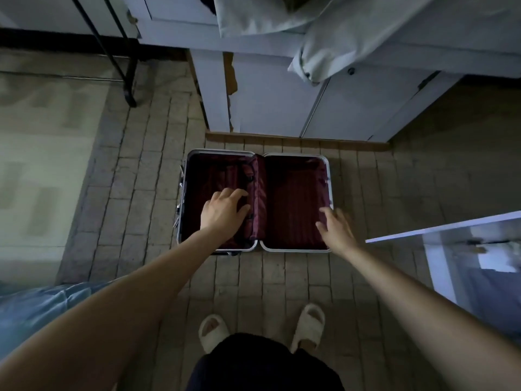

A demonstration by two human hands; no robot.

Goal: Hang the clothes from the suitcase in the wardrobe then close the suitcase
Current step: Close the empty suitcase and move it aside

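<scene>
An open suitcase (296,156) with a silver frame and dark red striped lining lies flat on the tiled floor, both halves showing only lining. My left hand (222,210) rests over the left half near the middle hinge, fingers spread. By the right half's outer rim, near its front corner, is my right hand (335,227), fingers apart and holding nothing. Behind the suitcase stands the white wardrobe (270,103), and a pale grey garment (324,43) hangs down from above in front of it.
A white open door panel or shelf (439,230) juts in at the right. A black metal frame leg (129,80) stands at the upper left. Blue fabric (42,306) lies at the lower left. My feet in pale slippers (307,325) stand just before the suitcase.
</scene>
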